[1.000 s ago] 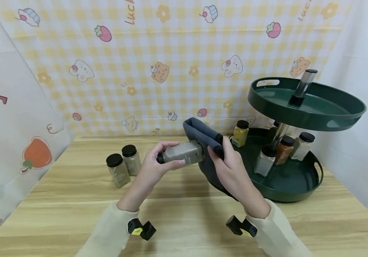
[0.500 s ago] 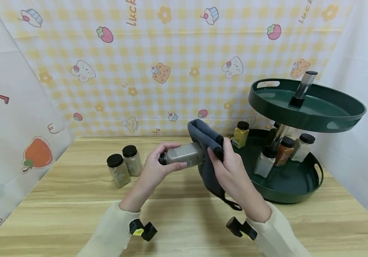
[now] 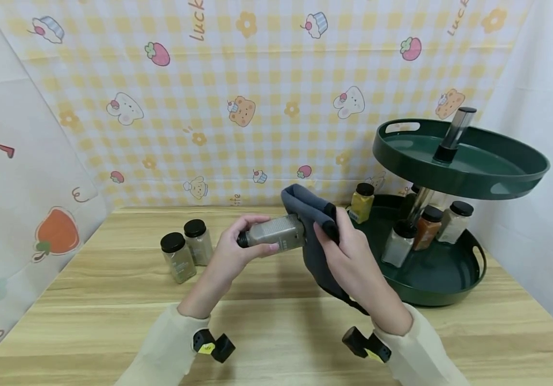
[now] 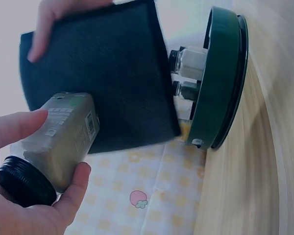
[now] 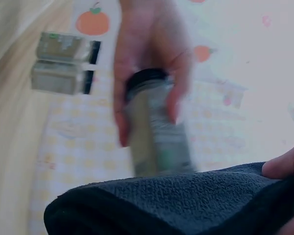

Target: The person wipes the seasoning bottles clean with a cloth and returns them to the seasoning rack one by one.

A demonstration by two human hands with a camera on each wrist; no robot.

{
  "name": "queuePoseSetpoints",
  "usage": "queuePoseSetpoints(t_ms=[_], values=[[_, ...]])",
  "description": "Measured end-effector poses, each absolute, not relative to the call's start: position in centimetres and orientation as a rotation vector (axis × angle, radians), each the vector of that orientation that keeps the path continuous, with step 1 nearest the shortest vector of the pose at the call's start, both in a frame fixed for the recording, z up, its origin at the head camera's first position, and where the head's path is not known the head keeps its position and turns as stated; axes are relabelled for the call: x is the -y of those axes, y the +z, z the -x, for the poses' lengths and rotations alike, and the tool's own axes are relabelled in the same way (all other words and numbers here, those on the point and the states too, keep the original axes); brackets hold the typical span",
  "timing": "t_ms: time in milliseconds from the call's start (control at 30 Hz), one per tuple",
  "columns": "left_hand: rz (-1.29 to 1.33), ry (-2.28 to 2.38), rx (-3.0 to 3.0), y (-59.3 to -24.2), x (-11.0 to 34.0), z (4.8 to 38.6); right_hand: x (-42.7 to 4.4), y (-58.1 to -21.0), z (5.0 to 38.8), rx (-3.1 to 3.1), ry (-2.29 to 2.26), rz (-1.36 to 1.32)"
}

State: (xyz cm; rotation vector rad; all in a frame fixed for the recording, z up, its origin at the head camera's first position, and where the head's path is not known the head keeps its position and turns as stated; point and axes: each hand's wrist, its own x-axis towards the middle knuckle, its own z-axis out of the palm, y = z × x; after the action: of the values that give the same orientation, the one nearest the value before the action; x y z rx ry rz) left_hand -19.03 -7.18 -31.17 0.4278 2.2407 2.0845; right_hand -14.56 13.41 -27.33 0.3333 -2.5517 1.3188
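My left hand point(image 3: 242, 246) grips a clear spice jar point(image 3: 278, 233) near its black lid, tilted on its side with the base toward the right. Folded dark grey cloth point(image 3: 307, 209) hangs from my right hand point(image 3: 348, 249), which pinches it along a black-edged corner. The jar's base meets the cloth in the head view. From the left wrist, the jar point(image 4: 63, 132) shows a white label and a barcode, and the cloth point(image 4: 122, 73) spreads flat behind it. In the right wrist view the cloth point(image 5: 176, 200) covers the jar's lower end.
Two black-lidded spice jars point(image 3: 178, 257) stand on the wooden table point(image 3: 112, 321) at left. A green two-tier turntable point(image 3: 442, 292) stands at right, with several jars on its lower tier, including an orange one point(image 3: 427, 228). One yellow jar point(image 3: 361, 203) is at its left rim.
The cloth and my right hand shift slightly against the jar's base, and the cloth's hanging lower edge swings. My left hand keeps its grip on the jar, nearly in place.
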Motion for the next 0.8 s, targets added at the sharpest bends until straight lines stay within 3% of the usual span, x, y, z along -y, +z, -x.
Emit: queuePoseSetpoints(t_ms=[267, 633, 800], values=[[-0.440, 2.079, -2.244, -31.4, 6.9, 19.0, -13.2, -26.2, 12.5, 2.494, 1.257, -0.384], [-0.448, 2.095, -2.227, -31.3, 7.2, 19.0, -13.8, -28.6, 17.1, 2.641, 1.403, -0.318], [-0.441, 2.078, -2.247, -31.2, 7.2, 19.2, -13.8, -28.8, 17.2, 2.627, 1.413, -0.325]])
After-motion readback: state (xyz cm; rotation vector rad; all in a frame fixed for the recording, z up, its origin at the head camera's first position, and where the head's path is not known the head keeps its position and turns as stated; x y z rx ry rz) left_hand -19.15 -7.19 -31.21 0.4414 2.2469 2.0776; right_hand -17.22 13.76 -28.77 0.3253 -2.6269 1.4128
